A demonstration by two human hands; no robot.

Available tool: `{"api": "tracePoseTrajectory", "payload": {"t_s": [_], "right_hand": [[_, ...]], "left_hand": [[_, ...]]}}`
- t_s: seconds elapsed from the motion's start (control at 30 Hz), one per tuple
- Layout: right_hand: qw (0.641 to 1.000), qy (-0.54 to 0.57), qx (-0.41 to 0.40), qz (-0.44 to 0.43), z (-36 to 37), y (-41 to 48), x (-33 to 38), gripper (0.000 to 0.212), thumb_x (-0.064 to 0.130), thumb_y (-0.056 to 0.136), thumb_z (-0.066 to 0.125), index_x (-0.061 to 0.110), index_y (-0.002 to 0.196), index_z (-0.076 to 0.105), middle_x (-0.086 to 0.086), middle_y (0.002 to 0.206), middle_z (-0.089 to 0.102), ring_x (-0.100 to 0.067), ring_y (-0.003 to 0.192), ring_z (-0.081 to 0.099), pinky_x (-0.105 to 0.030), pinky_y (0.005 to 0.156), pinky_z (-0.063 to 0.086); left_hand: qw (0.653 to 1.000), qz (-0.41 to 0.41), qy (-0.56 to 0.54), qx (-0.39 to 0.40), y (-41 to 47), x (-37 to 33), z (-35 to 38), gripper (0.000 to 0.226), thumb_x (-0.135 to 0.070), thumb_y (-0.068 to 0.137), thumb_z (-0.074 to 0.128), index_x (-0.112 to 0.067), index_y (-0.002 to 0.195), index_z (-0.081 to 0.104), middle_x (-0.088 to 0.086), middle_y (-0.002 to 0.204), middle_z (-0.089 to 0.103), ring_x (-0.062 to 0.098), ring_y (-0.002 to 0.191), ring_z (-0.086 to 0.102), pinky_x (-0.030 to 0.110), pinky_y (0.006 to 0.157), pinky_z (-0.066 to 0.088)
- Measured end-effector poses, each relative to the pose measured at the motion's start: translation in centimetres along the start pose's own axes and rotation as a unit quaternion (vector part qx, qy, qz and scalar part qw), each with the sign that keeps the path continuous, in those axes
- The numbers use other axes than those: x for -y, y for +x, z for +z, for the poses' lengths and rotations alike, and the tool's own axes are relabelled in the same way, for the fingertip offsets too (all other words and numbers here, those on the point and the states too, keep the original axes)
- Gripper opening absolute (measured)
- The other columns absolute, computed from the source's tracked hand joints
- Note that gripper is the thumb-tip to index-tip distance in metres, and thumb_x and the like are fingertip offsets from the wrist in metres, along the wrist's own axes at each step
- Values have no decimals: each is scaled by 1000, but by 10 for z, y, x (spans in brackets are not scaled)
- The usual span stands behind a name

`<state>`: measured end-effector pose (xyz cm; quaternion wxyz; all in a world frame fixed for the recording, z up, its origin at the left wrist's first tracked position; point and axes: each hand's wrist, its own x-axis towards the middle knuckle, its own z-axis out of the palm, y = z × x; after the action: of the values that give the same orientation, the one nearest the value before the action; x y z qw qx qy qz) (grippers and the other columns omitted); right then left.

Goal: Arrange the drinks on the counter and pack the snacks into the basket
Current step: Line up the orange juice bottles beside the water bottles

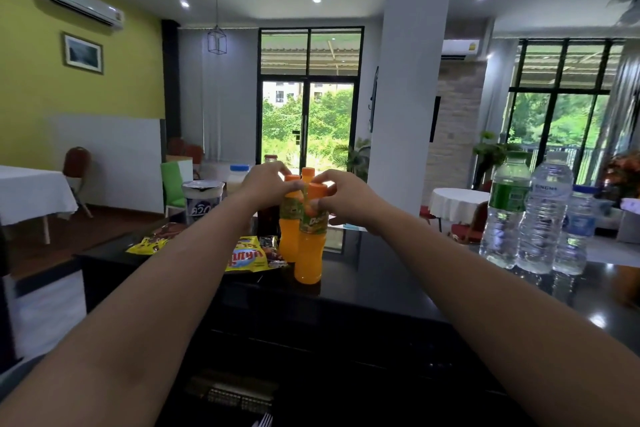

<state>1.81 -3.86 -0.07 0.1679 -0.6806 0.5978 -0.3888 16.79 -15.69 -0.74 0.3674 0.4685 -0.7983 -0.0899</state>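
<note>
Three orange juice bottles stand close together on the black counter (374,288). My right hand (346,199) grips the neck of the nearest juice bottle (309,253). My left hand (268,189) holds the top of the juice bottle (288,236) behind it. Only the orange cap of the third juice bottle (307,173) shows. A dark drink bottle (268,224) stands behind my left hand, mostly hidden. Yellow snack packets (247,258) and another yellow packet (147,245) lie on the counter to the left. No basket can be made out clearly.
Three clear water bottles (542,218) stand on the counter at the right. A foil-topped cup (202,201) and a white jar with a blue lid (239,175) sit at the back left. A white pillar (407,80) rises behind the counter. Tables with white cloths stand beyond.
</note>
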Motion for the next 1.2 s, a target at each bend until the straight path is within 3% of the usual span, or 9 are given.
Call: {"api": "tracePoseTrajectory", "payload": {"t_s": [0.13,0.27,0.37,0.47,0.53,0.7,0.83,1.07,1.2], "right_hand": [[999,2,-40,-3,-10,-7,-9,47,11,84,72,12,127,54,-12,118,59,-27,98,64,-33,73,60],[997,-11,-76,-3,-26,-15,-21,45,10,83,72,12,125,57,-12,120,60,-27,105,61,-42,85,58],[994,-43,-102,-2,-50,-20,-32,46,10,83,72,12,126,57,-14,123,60,-30,107,60,-46,86,57],[990,-74,-123,14,-84,-24,-44,46,10,82,73,10,126,57,-15,125,58,-32,109,59,-47,86,57],[987,-85,-129,32,-106,-26,-56,47,9,83,72,9,127,56,-16,126,56,-34,109,58,-47,84,58],[972,-159,-159,64,-153,-32,-96,42,12,86,70,9,125,58,-15,129,57,-29,111,58,-44,90,54],[970,-151,-176,81,-174,-32,-126,42,11,85,71,7,125,58,-16,128,58,-30,110,59,-46,90,55],[952,-222,-191,88,-188,-17,-158,33,3,87,64,4,120,61,-15,116,66,-27,99,64,-42,87,57],[943,-256,-191,93,-199,-13,-170,31,10,87,68,4,116,63,-13,111,67,-25,93,65,-37,86,56]], "left_hand": [[999,-18,-17,32,-2,-10,-7,45,-41,84,67,-9,116,62,13,120,61,27,108,59,45,91,53],[998,-26,-37,42,-7,-22,-8,43,-36,86,66,-8,117,62,13,119,62,27,105,60,43,90,54],[997,-30,-64,40,-7,-35,0,43,-34,85,67,-7,118,61,12,117,62,25,101,61,38,83,56],[992,-29,-113,52,-6,-57,12,44,-31,86,68,-5,119,60,13,118,61,28,103,60,44,84,57],[991,-11,-116,67,-2,-75,23,44,-31,86,67,-6,121,60,13,120,60,29,105,59,46,89,55],[979,34,-156,130,3,-121,64,38,-25,90,64,-7,123,58,14,118,61,27,101,63,40,85,57],[970,65,-178,154,7,-151,92,41,-23,91,61,-5,128,55,14,123,59,27,106,61,39,88,55],[959,92,-185,192,21,-177,121,40,-22,93,59,-8,129,54,12,122,59,24,108,61,39,89,55],[954,100,-195,205,26,-183,127,40,-21,93,58,-8,131,52,10,120,58,23,106,59,31,82,54]]}}
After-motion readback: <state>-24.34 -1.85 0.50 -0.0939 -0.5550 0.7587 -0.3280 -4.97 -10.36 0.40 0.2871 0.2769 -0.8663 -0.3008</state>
